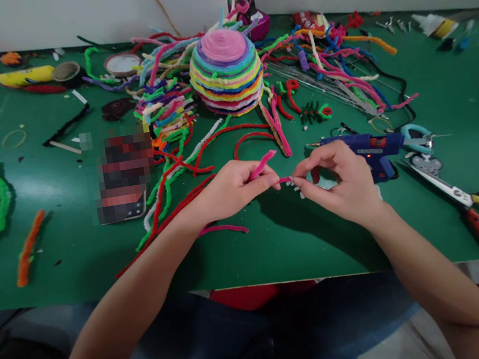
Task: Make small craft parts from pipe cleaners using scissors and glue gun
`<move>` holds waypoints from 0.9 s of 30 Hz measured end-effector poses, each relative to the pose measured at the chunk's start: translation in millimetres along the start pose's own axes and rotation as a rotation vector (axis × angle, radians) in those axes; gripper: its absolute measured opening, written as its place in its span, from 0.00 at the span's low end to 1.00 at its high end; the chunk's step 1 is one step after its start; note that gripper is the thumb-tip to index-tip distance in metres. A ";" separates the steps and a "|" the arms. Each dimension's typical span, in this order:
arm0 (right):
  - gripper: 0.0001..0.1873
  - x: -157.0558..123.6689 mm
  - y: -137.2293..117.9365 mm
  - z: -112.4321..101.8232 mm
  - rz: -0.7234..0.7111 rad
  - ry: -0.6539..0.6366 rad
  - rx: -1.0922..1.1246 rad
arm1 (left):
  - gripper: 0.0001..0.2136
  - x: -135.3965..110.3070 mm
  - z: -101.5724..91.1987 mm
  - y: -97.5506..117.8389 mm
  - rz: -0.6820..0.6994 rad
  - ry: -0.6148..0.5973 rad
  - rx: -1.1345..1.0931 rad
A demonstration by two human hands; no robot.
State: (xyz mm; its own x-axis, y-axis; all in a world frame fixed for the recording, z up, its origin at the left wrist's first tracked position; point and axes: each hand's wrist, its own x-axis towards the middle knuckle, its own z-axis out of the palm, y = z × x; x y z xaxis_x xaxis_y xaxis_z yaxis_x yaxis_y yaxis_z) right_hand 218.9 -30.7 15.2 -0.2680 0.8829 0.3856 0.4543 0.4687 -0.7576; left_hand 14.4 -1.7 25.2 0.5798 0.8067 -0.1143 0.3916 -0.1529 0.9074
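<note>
A pink pipe cleaner (263,165) is pinched between the thumb and fingers of my left hand (234,189), one end sticking up past the knuckles. Its other end reaches right, to the fingertips of my right hand (337,182). Thumb and index finger of that hand press together on this tip. Just behind the right hand lies a blue glue gun (370,145) with a small lit red light. Beyond both hands sits a ball wound in striped, many-coloured pipe cleaners (226,72).
Yellow-and-red-handled scissors (470,197) lie at the right edge. A blurred-out phone (124,179) is left of my hands. Loose pipe cleaners (164,106) spread around the ball. An orange piece (31,249) lies at left, and metal rods (324,84) at back right.
</note>
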 end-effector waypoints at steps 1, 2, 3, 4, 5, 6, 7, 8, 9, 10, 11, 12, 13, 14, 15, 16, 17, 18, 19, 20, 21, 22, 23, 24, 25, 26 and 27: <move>0.11 0.0 -0.3 -0.4 -0.002 -0.002 -0.011 | 0.12 0.0 0.0 0.1 -0.004 -0.002 0.001; 0.11 0.1 -0.6 -0.8 -0.007 -0.005 -0.017 | 0.12 0.0 0.1 0.1 -0.008 -0.005 0.002; 0.11 0.4 -0.8 -1.4 -0.012 -0.008 -0.017 | 0.12 0.0 0.2 0.1 -0.009 -0.006 0.003; 0.11 0.8 -1.1 -2.1 -0.019 -0.006 -0.009 | 0.12 0.0 0.3 -0.1 -0.009 -0.008 0.001; 0.11 1.4 -1.2 -3.1 -0.025 0.004 0.005 | 0.12 0.0 0.4 -0.3 -0.008 -0.008 -0.002; 0.12 2.2 -1.3 -4.5 -0.026 0.021 0.018 | 0.12 0.1 0.5 -0.6 -0.007 -0.006 -0.008; 0.12 3.0 -1.2 -6.4 -0.023 0.044 0.027 | 0.12 0.1 0.6 -1.0 -0.005 0.000 -0.014; 0.12 3.9 -1.0 -8.9 -0.017 0.072 0.029 | 0.12 0.1 0.6 -1.3 -0.005 0.006 -0.020; 0.11 4.8 -0.8 -12.0 -0.010 0.098 0.021 | 0.13 0.2 0.7 -1.5 -0.005 0.012 -0.025; 0.11 5.7 -0.6 -15.6 -0.007 0.115 0.004 | 0.13 0.3 0.8 -1.7 -0.005 0.018 -0.029; 0.10 6.5 -0.4 -19.8 -0.002 0.116 -0.023 | 0.13 0.4 0.8 -1.7 -0.004 0.022 -0.031; 0.10 7.2 -0.2 -24.2 0.003 0.102 -0.055 | 0.13 0.5 0.9 -1.7 -0.004 0.025 -0.031; 0.09 7.8 -0.1 -28.7 0.015 0.069 -0.093 | 0.13 0.6 1.0 -1.7 -0.006 0.027 -0.030; 0.09 8.2 0.0 -32.9 0.031 0.011 -0.135 | 0.13 0.7 1.1 -1.6 -0.011 0.031 -0.030; 0.09 8.5 0.1 -36.7 0.050 -0.068 -0.179 | 0.13 0.8 1.3 -1.6 -0.016 0.035 -0.033; 0.08 8.7 0.2 -39.7 0.069 -0.159 -0.224 | 0.13 0.8 1.5 -1.7 -0.020 0.037 -0.039; 0.08 8.7 0.4 -42.0 0.086 -0.252 -0.269 | 0.13 0.8 1.8 -1.9 -0.022 0.039 -0.050; 0.08 8.6 0.7 -43.3 0.097 -0.339 -0.313 | 0.13 0.8 2.2 -2.3 -0.015 0.040 -0.066; 0.08 8.4 1.1 -43.7 0.105 -0.408 -0.363 | 0.14 0.8 2.7 -2.9 0.001 0.044 -0.093; 0.08 8.1 1.6 -43.4 0.110 -0.452 -0.418 | 0.14 0.7 3.2 -3.6 0.016 0.046 -0.131; 0.08 7.7 2.3 -42.5 0.113 -0.475 -0.475 | 0.15 0.7 3.6 -4.4 0.027 0.044 -0.176; 0.09 7.2 3.0 -41.2 0.112 -0.487 -0.527 | 0.15 0.7 4.1 -5.3 0.034 0.039 -0.223; 0.10 6.8 3.7 -39.6 0.109 -0.493 -0.567 | 0.15 0.7 4.4 -6.2 0.036 0.033 -0.263; 0.10 6.6 4.5 -37.8 0.105 -0.500 -0.593 | 0.14 0.7 4.7 -7.1 0.038 0.028 -0.289; 0.11 6.4 5.1 -36.1 0.101 -0.511 -0.603 | 0.13 0.7 4.8 -8.0 0.042 0.025 -0.295; 0.11 6.4 5.7 -34.5 0.100 -0.524 -0.604 | 0.12 0.7 4.9 -8.7 0.052 0.026 -0.287; 0.11 6.6 5.9 -33.1 0.103 -0.537 -0.601 | 0.11 0.8 4.8 -9.2 0.065 0.033 -0.271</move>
State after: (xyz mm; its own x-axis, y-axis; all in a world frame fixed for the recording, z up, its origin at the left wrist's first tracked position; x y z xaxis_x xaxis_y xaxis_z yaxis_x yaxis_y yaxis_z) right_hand 248.0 -21.2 30.7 -0.5018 0.8601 -0.0911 0.8364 0.4557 -0.3046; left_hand 14.7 -2.4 14.8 0.5723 0.8189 -0.0432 0.1463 -0.0501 0.9880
